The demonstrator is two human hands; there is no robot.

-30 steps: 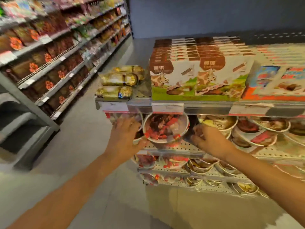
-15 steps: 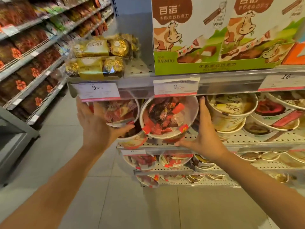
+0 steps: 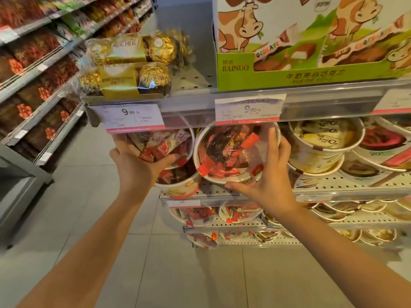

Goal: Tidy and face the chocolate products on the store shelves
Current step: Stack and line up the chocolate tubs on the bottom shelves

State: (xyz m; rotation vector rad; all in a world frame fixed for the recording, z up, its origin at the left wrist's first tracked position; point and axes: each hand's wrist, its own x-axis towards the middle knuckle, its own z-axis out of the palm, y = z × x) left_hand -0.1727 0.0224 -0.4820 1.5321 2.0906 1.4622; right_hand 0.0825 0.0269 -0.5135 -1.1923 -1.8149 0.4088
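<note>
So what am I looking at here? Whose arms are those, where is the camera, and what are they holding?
There is no robot here. The camera sits on a person's head and looks forward and down, so the two bare arms are the wearer's own, in a shop aisle. The left hand grips a clear-lidded tub of red-wrapped chocolates that sits on top of another tub. The right hand cups the neighbouring tub, thumb under its rim, fingers up its right side. Both tubs are on the perforated metal shelf, with cream-coloured tubs to the right. On the shelf above stand gold-foil chocolate packs and green cow-print boxes, with price tags below them.
</note>
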